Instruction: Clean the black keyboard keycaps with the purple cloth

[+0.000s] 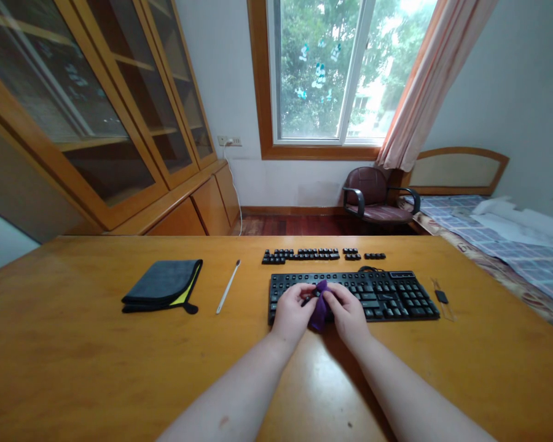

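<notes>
Both hands meet above the left half of a black keyboard (387,301), some of whose key positions have lost their caps. Between them hangs a small purple cloth (319,314). My right hand (351,316) is closed, thumb and fingers pinching the cloth. My left hand (291,313) is closed too, its fingertips on a small dark piece, apparently a keycap (317,293), against the cloth. The fingers partly hide this piece. Behind the keyboard, several loose black keycaps (317,253) lie in rows.
A folded grey cloth (159,282) with a yellow underside lies at the left of the wooden table (120,368). Beside it is a white toothbrush (228,287). A wire keycap puller (441,297) rests right of the keyboard. Beyond the table stands a chair (373,193).
</notes>
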